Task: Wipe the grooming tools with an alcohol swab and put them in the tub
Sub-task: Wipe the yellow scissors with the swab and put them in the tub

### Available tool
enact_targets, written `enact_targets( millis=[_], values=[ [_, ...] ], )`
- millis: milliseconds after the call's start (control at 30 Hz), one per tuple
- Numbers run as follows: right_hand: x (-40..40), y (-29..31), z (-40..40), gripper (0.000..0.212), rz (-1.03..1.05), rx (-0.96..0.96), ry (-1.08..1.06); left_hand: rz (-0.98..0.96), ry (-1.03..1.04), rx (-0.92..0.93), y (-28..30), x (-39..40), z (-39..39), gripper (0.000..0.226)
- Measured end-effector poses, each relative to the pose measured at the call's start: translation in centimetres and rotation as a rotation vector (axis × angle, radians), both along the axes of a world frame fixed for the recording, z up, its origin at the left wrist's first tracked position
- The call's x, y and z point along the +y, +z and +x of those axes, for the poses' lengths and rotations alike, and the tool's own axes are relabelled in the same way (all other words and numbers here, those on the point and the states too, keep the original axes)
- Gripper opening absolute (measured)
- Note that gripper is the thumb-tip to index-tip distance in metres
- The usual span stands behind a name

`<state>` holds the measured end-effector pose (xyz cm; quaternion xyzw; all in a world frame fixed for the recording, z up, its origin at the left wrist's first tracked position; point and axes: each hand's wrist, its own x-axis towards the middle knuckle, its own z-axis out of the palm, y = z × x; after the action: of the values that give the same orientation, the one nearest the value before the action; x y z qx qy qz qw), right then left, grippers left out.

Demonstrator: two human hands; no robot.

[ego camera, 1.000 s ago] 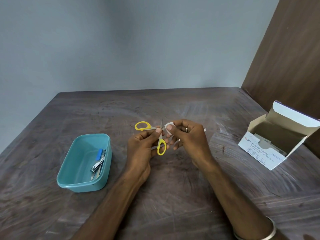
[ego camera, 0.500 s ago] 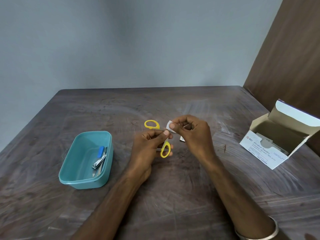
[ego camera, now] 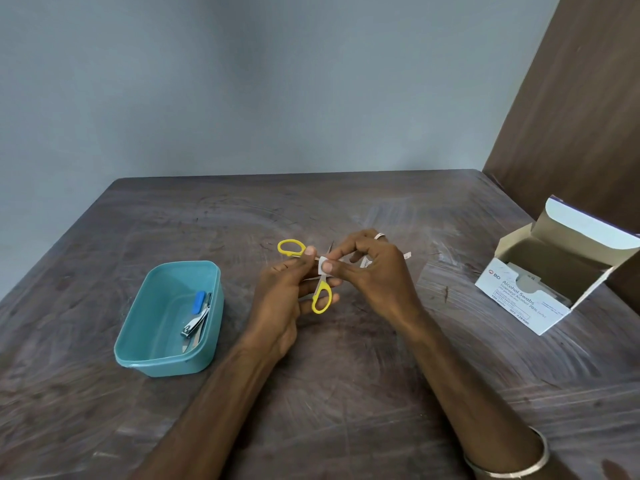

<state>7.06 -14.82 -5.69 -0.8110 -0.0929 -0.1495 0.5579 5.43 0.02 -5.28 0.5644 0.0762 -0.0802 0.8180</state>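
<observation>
My left hand (ego camera: 284, 289) holds small yellow-handled scissors (ego camera: 320, 299) above the middle of the table, blades spread open. My right hand (ego camera: 372, 268) pinches a white alcohol swab (ego camera: 322, 263) against the scissors near the pivot. One yellow loop (ego camera: 291, 247) sticks out to the upper left, the other hangs below my fingers. The teal tub (ego camera: 138, 355) stands to the left. In it lie a metal nail clipper (ego camera: 194, 325) and a tool with a blue end (ego camera: 199, 301).
An open white box of alcohol swabs (ego camera: 526, 303) sits at the right, lid flipped up. A brown wall panel (ego camera: 571, 116) rises behind it. A torn wrapper (ego camera: 367, 263) peeks out under my right hand. The dark wooden table (ego camera: 346, 393) stretches toward me.
My right hand has slid the swab along the scissors toward the pivot, and both hands have shifted slightly. The tub and box have stayed put.
</observation>
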Motion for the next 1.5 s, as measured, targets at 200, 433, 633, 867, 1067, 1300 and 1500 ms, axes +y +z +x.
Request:
enact_targets(
  millis=[200,433,633,867,1067,1300,1500],
  values=[
    [0.1,-0.2,0.0,0.017,-0.050,-0.042,0.035,0.014,0.008,0.024,-0.1,0.2,0.2,0.029],
    [0.3,-0.1,-0.1,0.019,-0.137,-0.041,0.085,0.051,0.018,0.031,-0.1,0.4,0.2,0.028],
    [0.7,-0.1,-0.5,0.018,-0.355,-0.112,0.085,0.113,-0.012,0.069,0.1,0.4,0.1,0.027],
    [1.3,0.9,-1.2,0.014,-0.570,-0.316,0.118,0.144,-0.054,0.138,0.6,0.5,0.1,0.026],
    [1.4,1.0,-1.3,0.013,-0.673,-0.371,0.164,0.187,-0.112,0.189,1.1,0.8,0.1,0.025],
    [0.8,1.1,-0.9,0.012,-0.675,-0.380,0.147,0.195,-0.198,0.187,0.9,1.0,0.0,0.041],
    [0.8,0.9,-0.7,0.011,-0.676,-0.385,0.151,0.197,-0.203,0.178,1.0,1.2,0.0,0.039]
  ],
)
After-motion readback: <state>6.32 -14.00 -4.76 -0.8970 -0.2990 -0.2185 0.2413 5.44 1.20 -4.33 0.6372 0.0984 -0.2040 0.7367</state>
